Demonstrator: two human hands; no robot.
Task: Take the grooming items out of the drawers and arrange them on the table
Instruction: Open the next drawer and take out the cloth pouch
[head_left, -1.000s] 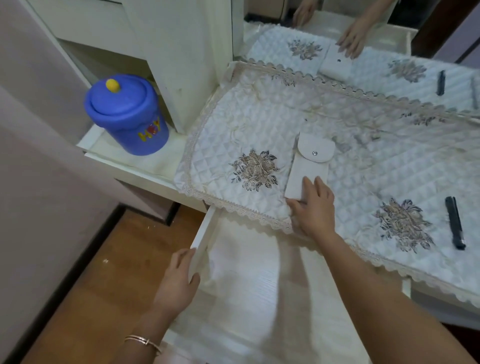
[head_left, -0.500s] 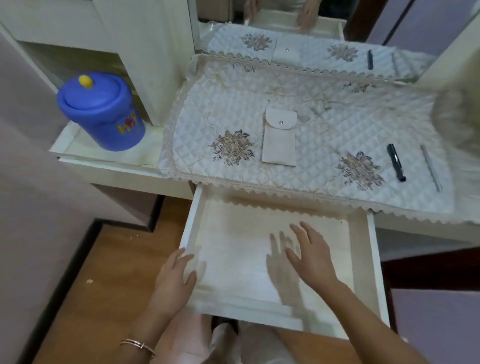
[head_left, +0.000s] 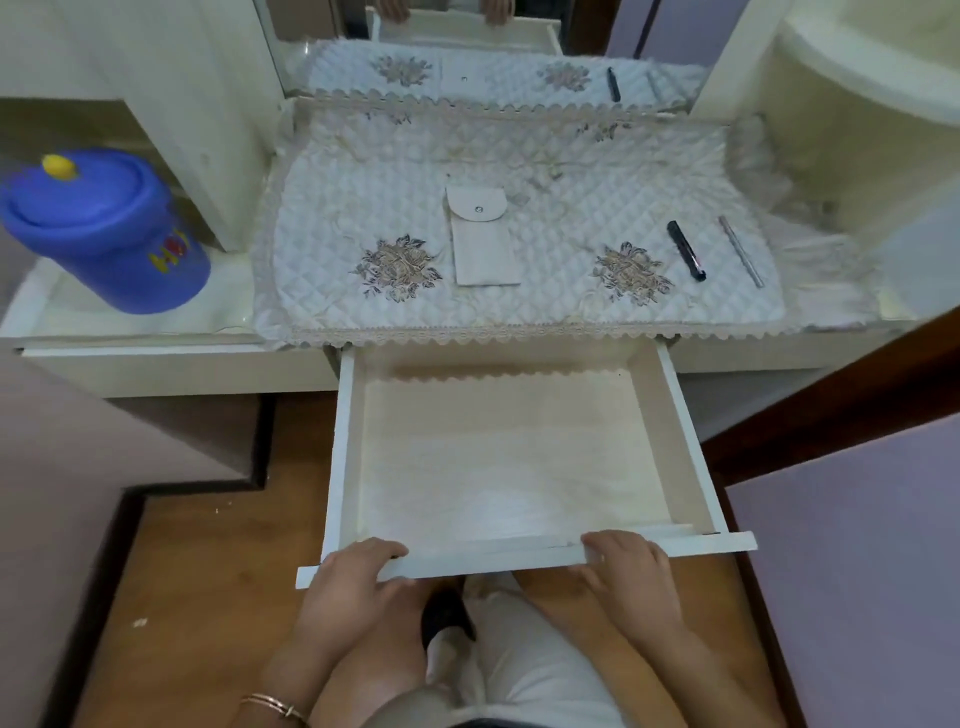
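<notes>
The white drawer (head_left: 675, 426) stands pulled out below the table, and nothing lies inside it. My left hand (head_left: 348, 577) grips the drawer's front panel at its left end, and my right hand (head_left: 628, 566) grips the same panel toward the right. On the quilted floral cloth (head_left: 545, 291) lie a white snap pouch (head_left: 480, 239), a black pen-like stick (head_left: 685, 250) and a thin silver stick (head_left: 741, 252), each apart from the others.
A blue lidded tub (head_left: 104, 228) stands on the low shelf at the left. A mirror (head_left: 467, 52) behind the table reflects the cloth and items. A white cabinet post rises at each side. Wooden floor lies under the drawer.
My right hand left the pouch on the cloth and drew back over the drawer. Both hands have now come to the drawer's front panel, and the view has pulled back.
</notes>
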